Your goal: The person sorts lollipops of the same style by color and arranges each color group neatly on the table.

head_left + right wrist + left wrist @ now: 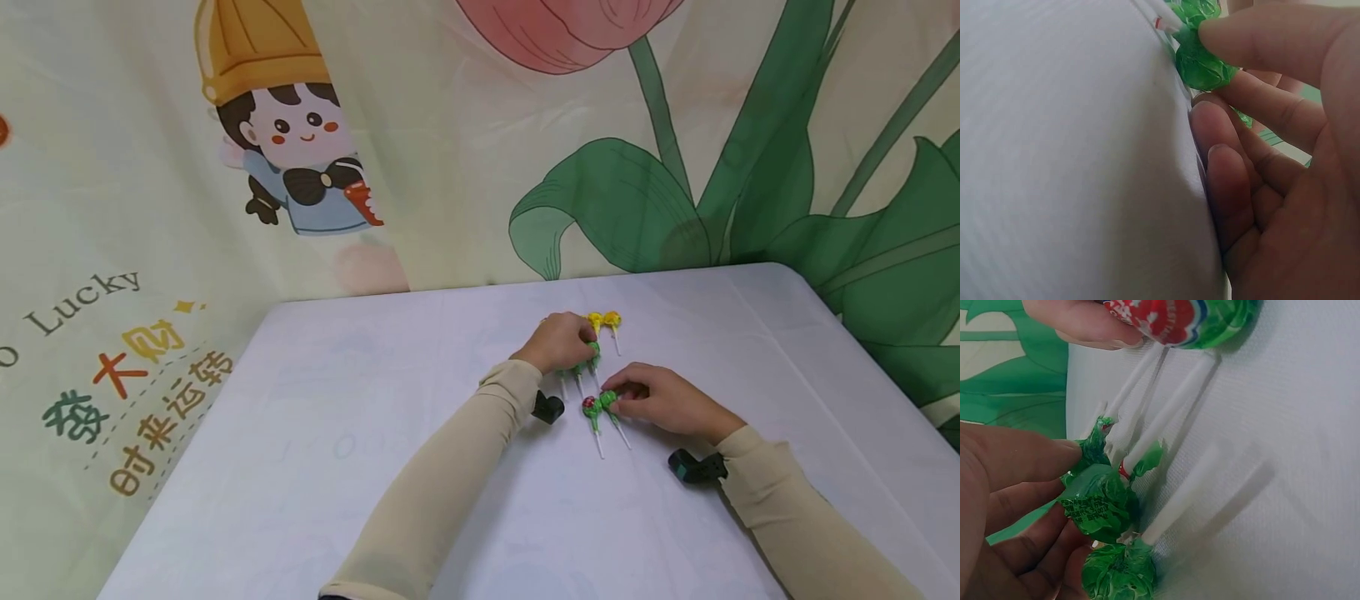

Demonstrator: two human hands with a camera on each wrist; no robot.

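Note:
My left hand [561, 340] is over a row of green-wrapped lollipops in the middle of the table. In the left wrist view, its thumb and fingers pinch the farthest wrapped lollipop [1092, 450]. Two more green lollipops [1100, 503] lie beside it, white sticks pointing away from the palm. Closer to me, my right hand [667, 402] pinches a green lollipop [1204, 65] by its wrapped head between thumb and forefinger. A red-and-green lollipop [591, 407] lies just left of that one, its stick toward me.
Two yellow lollipops [612, 320] lie beyond the left hand, toward the back edge of the white-covered table [360, 417]. A printed cloth [442, 167] with a tulip and a cartoon figure hangs behind. Each wrist wears a black camera [697, 467].

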